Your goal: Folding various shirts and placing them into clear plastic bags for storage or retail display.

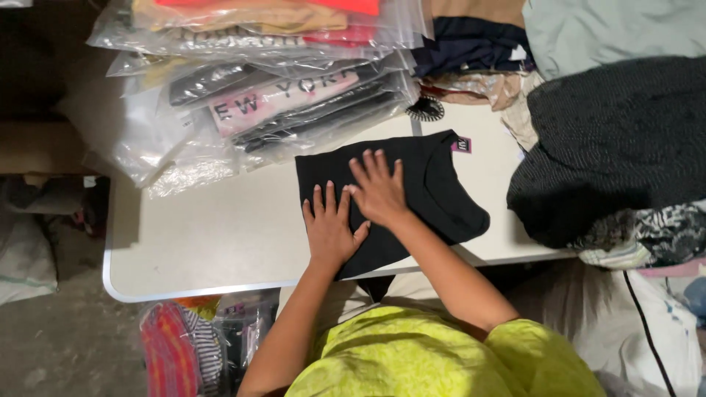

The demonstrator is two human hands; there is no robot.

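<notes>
A folded black garment (434,187) with a small purple tag (462,144) lies flat on the white table (220,235). Both my hands rest palm down on it, fingers spread. My left hand (331,224) presses the garment's near left part. My right hand (379,187) lies just beyond it, toward the middle of the cloth. Neither hand grips anything. My yellow-green top (412,353) fills the bottom of the view.
A stack of clear plastic bags with folded clothes (272,81) covers the table's far left. A heap of dark speckled fabric (610,140) and other garments lies at the right. More bagged clothes (191,345) sit on the floor below the table edge.
</notes>
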